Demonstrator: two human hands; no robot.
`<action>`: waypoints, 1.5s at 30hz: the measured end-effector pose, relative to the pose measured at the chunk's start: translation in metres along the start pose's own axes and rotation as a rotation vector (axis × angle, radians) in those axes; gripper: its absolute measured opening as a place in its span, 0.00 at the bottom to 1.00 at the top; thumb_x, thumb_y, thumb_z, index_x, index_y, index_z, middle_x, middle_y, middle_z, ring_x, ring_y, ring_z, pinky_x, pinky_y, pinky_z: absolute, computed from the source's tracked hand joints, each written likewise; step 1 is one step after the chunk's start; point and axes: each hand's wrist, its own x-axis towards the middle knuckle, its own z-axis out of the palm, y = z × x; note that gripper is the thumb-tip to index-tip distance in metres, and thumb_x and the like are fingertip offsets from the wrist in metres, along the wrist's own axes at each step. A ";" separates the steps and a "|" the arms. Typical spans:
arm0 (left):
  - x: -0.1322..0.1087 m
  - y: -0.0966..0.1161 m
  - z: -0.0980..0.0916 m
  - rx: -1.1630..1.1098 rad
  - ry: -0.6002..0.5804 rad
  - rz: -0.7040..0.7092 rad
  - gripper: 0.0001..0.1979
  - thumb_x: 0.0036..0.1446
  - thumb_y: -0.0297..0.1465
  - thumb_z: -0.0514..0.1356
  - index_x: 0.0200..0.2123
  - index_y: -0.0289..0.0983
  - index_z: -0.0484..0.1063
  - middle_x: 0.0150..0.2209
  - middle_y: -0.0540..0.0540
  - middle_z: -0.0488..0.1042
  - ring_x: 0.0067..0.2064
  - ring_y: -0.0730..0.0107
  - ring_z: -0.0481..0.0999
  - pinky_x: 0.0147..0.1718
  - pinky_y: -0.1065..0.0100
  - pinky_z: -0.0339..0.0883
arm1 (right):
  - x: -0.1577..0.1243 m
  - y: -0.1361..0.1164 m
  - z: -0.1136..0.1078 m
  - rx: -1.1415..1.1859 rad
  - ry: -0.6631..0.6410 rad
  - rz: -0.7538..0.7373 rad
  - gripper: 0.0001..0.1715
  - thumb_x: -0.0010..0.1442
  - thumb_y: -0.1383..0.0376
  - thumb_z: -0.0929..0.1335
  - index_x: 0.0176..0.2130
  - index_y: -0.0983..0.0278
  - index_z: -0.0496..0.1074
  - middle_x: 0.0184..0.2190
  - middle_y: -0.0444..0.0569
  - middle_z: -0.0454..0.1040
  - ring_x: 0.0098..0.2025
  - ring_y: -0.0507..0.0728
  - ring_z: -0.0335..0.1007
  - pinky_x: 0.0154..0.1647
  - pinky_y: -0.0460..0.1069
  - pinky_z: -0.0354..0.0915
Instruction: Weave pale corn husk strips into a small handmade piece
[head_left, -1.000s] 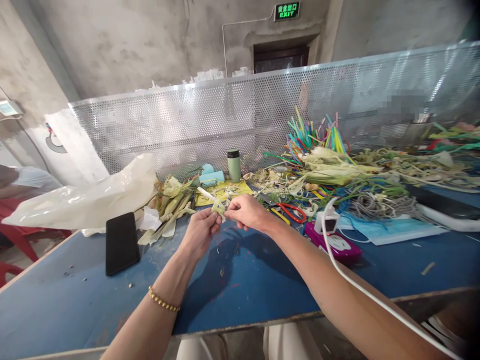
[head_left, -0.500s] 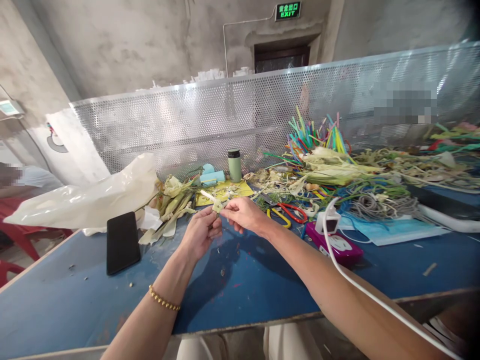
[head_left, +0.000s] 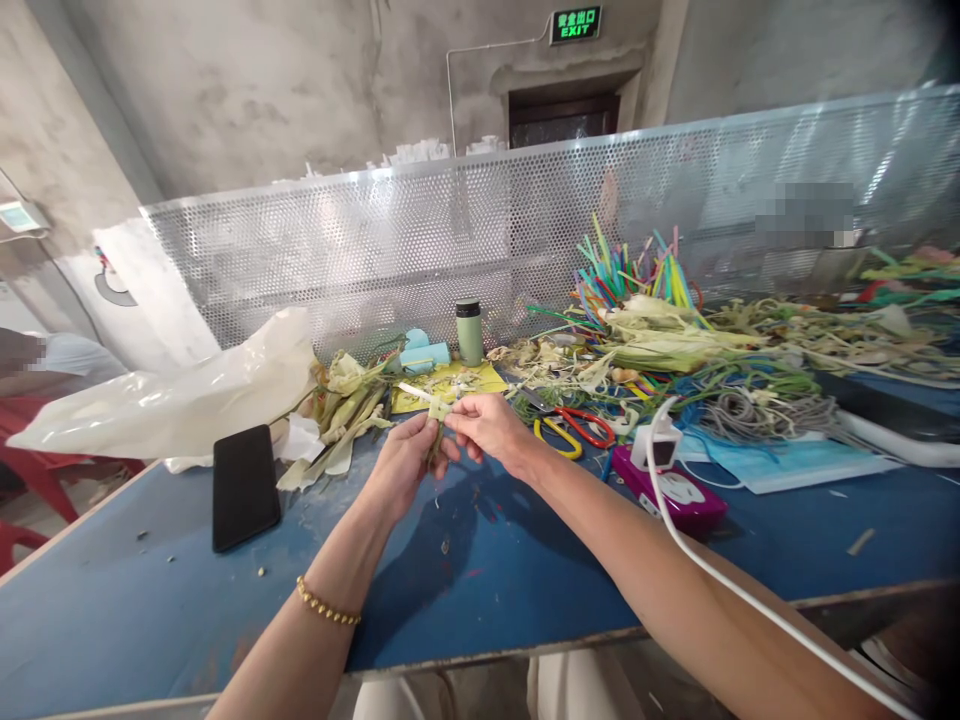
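Both my hands meet over the middle of the blue table (head_left: 300, 600). Between thumb and fingers, my left hand (head_left: 409, 455) grips a small pale-green piece of corn husk (head_left: 438, 407), from which a thin white stick points up and left. My right hand (head_left: 487, 425) is closed in a pinch at the right side of the same husk piece. Part of the piece is hidden by the fingers. Just behind the hands lies a yellow sheet (head_left: 480, 378) with scraps on it. Scissors with red and yellow handles (head_left: 589, 428) lie right of my right hand.
A black phone (head_left: 245, 490), a husk pile (head_left: 345, 400) and a plastic bag (head_left: 187, 385) are on the left. Behind stand a green bottle (head_left: 470, 335) and a perforated metal screen (head_left: 360, 250). Right are pipe cleaners (head_left: 637, 270), a purple power block (head_left: 675, 490) and its white cable (head_left: 720, 580).
The fingers of my left hand have shifted around the husk piece, and its held part now stands more upright. My right hand has moved slightly and keeps its pinch.
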 end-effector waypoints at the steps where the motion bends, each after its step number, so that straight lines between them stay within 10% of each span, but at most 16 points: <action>1: 0.000 -0.001 0.001 0.029 0.021 0.005 0.16 0.54 0.42 0.62 0.30 0.34 0.69 0.24 0.46 0.74 0.18 0.76 0.67 0.20 0.72 0.55 | 0.000 0.000 0.001 -0.006 0.012 0.000 0.15 0.56 0.65 0.69 0.21 0.65 0.64 0.13 0.38 0.66 0.11 0.45 0.58 0.10 0.40 0.55; 13: 0.007 -0.007 -0.007 0.216 0.302 0.167 0.16 0.51 0.40 0.65 0.22 0.35 0.69 0.18 0.51 0.69 0.18 0.76 0.66 0.21 0.71 0.55 | -0.001 -0.001 0.003 -0.010 -0.036 0.039 0.11 0.55 0.64 0.69 0.25 0.65 0.66 0.18 0.41 0.69 0.14 0.47 0.62 0.11 0.42 0.59; 28: 0.006 -0.004 -0.005 -0.046 0.207 0.080 0.16 0.42 0.37 0.70 0.22 0.33 0.68 0.21 0.51 0.69 0.20 0.80 0.61 0.22 0.72 0.51 | 0.000 -0.004 0.000 -0.381 0.057 -0.125 0.10 0.58 0.66 0.67 0.26 0.64 0.66 0.17 0.41 0.67 0.16 0.47 0.60 0.19 0.42 0.55; 33: 0.005 0.000 -0.004 -0.007 0.196 0.127 0.16 0.42 0.36 0.71 0.22 0.34 0.68 0.20 0.52 0.69 0.19 0.82 0.58 0.21 0.73 0.49 | 0.001 -0.003 -0.005 -0.202 0.041 -0.058 0.13 0.59 0.58 0.67 0.40 0.64 0.67 0.20 0.39 0.68 0.14 0.48 0.61 0.13 0.42 0.55; 38: 0.003 0.002 -0.001 0.152 0.179 0.101 0.17 0.44 0.39 0.69 0.21 0.33 0.70 0.19 0.50 0.70 0.18 0.81 0.59 0.19 0.73 0.47 | 0.001 0.000 -0.011 -0.051 -0.187 -0.108 0.18 0.55 0.53 0.70 0.28 0.65 0.67 0.18 0.38 0.65 0.14 0.45 0.59 0.12 0.41 0.54; 45: 0.003 0.001 -0.001 0.150 0.190 0.118 0.16 0.48 0.42 0.67 0.26 0.34 0.72 0.26 0.45 0.77 0.20 0.75 0.69 0.23 0.70 0.59 | 0.004 0.003 -0.008 0.122 -0.076 -0.074 0.17 0.54 0.55 0.71 0.28 0.65 0.67 0.16 0.37 0.65 0.13 0.45 0.57 0.12 0.41 0.54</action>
